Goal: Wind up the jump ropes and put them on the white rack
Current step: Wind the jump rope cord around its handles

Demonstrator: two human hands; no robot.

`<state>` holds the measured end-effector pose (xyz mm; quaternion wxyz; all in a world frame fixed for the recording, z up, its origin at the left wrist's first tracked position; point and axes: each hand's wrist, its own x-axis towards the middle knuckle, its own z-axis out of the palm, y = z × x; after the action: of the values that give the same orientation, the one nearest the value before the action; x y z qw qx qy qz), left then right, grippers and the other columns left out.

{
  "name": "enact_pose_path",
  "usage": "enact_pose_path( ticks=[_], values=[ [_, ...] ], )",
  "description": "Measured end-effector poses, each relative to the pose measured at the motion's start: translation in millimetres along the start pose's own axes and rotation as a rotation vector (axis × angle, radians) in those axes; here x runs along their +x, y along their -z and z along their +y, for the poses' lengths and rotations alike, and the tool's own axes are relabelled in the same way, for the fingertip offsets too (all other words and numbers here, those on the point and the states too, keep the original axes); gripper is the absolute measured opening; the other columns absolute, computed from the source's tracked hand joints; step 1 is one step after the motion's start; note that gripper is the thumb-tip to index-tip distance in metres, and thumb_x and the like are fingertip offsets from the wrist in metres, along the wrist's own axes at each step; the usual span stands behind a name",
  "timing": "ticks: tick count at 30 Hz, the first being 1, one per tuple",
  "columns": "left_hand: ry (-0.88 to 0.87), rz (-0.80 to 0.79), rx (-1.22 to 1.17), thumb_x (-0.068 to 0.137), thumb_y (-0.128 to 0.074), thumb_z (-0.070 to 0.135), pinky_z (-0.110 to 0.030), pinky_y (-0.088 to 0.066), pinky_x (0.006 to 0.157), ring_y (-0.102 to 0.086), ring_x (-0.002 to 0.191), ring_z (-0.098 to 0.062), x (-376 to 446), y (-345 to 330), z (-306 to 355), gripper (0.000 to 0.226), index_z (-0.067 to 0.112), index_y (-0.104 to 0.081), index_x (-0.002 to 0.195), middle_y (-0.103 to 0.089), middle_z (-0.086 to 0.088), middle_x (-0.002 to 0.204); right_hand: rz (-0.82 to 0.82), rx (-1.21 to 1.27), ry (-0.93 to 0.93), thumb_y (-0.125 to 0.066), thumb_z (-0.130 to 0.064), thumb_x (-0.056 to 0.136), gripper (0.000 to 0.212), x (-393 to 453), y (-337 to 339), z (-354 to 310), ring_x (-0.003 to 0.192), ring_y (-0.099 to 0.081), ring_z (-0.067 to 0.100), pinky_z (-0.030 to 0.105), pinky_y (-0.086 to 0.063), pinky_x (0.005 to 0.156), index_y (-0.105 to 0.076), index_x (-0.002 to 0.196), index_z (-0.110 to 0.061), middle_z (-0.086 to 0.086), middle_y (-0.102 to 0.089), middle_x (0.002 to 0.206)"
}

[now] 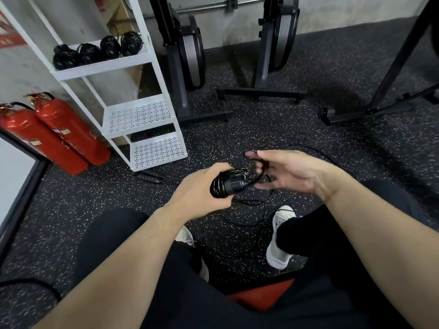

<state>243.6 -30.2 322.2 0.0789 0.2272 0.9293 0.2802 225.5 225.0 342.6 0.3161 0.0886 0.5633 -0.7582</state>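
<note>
1. we see our left hand (202,191) clamped around the black plastic handles of a jump rope (229,184), with thin black cord already coiled around them, in the middle of the scene above the floor.
2. our right hand (289,172) sits just right of that bundle, fingers loosely curled with a loop of the black cord (254,160) hooked over them; the hand is not closed tight.
3. the rest of the cord trails down from the bundle and lies in loose curves on the dark speckled rubber floor (308,119), between our white sneakers (280,236).
4. the white metal rack with perforated shelves (142,115) stands at the far left; its upper visible shelf holds four wound black rope bundles (97,52) in a row, and the two lower shelves show only their perforated trays.
5. another pair of black rope handles (149,175) lies on the floor just near the foot of the rack, left of our left hand.
6. two red fire extinguishers (57,134) lean at the far left beside the rack.
7. dark grey upright exercise machines (187,58) stand along the far wall to the right of the rack.
8. our legs in black trousers (213,293) fill the near part of the scene.
</note>
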Motion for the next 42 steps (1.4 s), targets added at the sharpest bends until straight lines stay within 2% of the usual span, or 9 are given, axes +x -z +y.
enact_pose_path(
  ticks=[8, 11, 17, 20, 23, 27, 33, 37, 42],
  values=[
    [-0.125, -0.069, -0.007, 0.068, -0.060, 0.055, -0.037, -0.053, 0.090, -0.065, 0.102, -0.012, -1.6, 0.5, 13.4, 0.065, 0.048, -0.033, 0.127, -0.067, 0.010, 0.125, -0.049, -0.393, 0.042, -0.071, -0.023, 0.080, 0.034, -11.2, 4.2, -6.3, 0.074, -0.061, 0.012, 0.027, -0.053, 0.074, -0.076, 0.113, -0.019, 0.002, -0.065, 0.075],
    [-0.091, -0.069, -0.037, 0.067, -0.059, 0.054, -0.036, -0.054, 0.083, -0.065, 0.089, -0.009, -3.2, 1.4, 15.4, 0.067, 0.048, -0.029, 0.126, -0.068, 0.010, 0.114, -0.083, -0.500, 0.111, -0.071, -0.027, 0.078, 0.026, -14.2, 1.0, -5.0, 0.073, -0.062, 0.009, 0.022, -0.054, 0.070, -0.082, 0.102, -0.027, 0.022, -0.070, 0.092],
    [-0.125, -0.102, -0.075, 0.071, -0.065, 0.042, -0.036, -0.054, 0.073, -0.066, 0.076, -0.010, -5.4, -0.1, 21.7, 0.060, 0.041, -0.027, 0.117, -0.071, 0.010, 0.104, -0.160, -0.728, 0.148, -0.070, -0.032, 0.083, 0.029, -16.1, 2.6, -11.8, 0.088, -0.067, 0.018, 0.038, -0.060, 0.088, -0.080, 0.110, -0.027, 0.015, -0.073, 0.111],
    [-0.130, -0.090, -0.163, 0.074, -0.068, 0.039, -0.038, -0.055, 0.069, -0.066, 0.074, -0.010, -6.9, -1.7, 27.8, 0.056, 0.049, -0.023, 0.107, -0.068, 0.011, 0.105, -0.196, -0.714, 0.189, -0.071, -0.031, 0.081, 0.024, -22.1, 4.3, -16.7, 0.090, -0.066, 0.023, 0.044, -0.056, 0.091, -0.081, 0.103, -0.031, 0.012, -0.074, 0.108],
    [-0.113, -0.098, -0.285, 0.074, -0.068, 0.038, -0.042, -0.056, 0.075, -0.063, 0.086, -0.013, -8.7, -1.0, 33.4, 0.050, 0.053, -0.029, 0.102, -0.054, 0.021, 0.125, -0.225, -0.713, 0.197, -0.071, -0.029, 0.081, 0.021, -27.9, 6.3, -23.6, 0.084, -0.066, 0.019, 0.033, -0.058, 0.080, -0.082, 0.098, -0.030, 0.012, -0.075, 0.098],
    [-0.091, -0.154, -0.257, 0.070, -0.061, 0.046, -0.048, -0.053, 0.079, -0.061, 0.087, -0.017, -8.3, 3.9, 39.9, 0.037, 0.047, -0.040, 0.100, -0.063, 0.011, 0.104, -0.246, -0.680, 0.167, -0.072, -0.030, 0.079, 0.020, -30.4, 8.2, -20.7, 0.082, -0.068, 0.014, 0.023, -0.055, 0.075, -0.083, 0.096, -0.029, 0.018, -0.074, 0.102],
    [-0.103, -0.160, -0.291, 0.071, -0.060, 0.042, -0.044, -0.052, 0.078, -0.060, 0.080, -0.016, -10.7, 7.1, 49.2, 0.039, 0.045, -0.047, 0.106, -0.065, 0.011, 0.091, -0.249, -0.500, 0.113, -0.084, -0.046, 0.071, 0.027, -23.8, 11.5, -6.6, 0.067, -0.051, 0.006, 0.018, -0.038, 0.058, -0.084, 0.089, -0.026, -0.003, -0.071, 0.099],
    [-0.127, -0.125, -0.307, 0.072, -0.060, 0.038, -0.041, -0.050, 0.080, -0.061, 0.083, -0.013, -11.4, 11.3, 51.6, 0.042, 0.041, -0.043, 0.109, -0.066, 0.016, 0.098, -0.278, -0.357, 0.107, -0.094, -0.036, 0.058, 0.041, -16.8, 14.3, -3.2, 0.084, -0.072, 0.016, 0.023, -0.059, 0.079, -0.083, 0.091, -0.014, 0.012, -0.077, 0.097],
    [-0.131, -0.072, -0.348, 0.072, -0.063, 0.036, -0.024, -0.048, 0.087, -0.065, 0.097, -0.007, -14.1, 12.6, 55.3, 0.047, 0.052, -0.040, 0.110, -0.067, 0.027, 0.107, -0.273, -0.169, 0.078, -0.104, -0.040, 0.033, 0.054, -10.2, 9.7, 1.8, 0.063, -0.069, 0.013, 0.021, -0.059, 0.060, -0.079, 0.072, -0.012, 0.006, -0.073, 0.075]
  ],
)
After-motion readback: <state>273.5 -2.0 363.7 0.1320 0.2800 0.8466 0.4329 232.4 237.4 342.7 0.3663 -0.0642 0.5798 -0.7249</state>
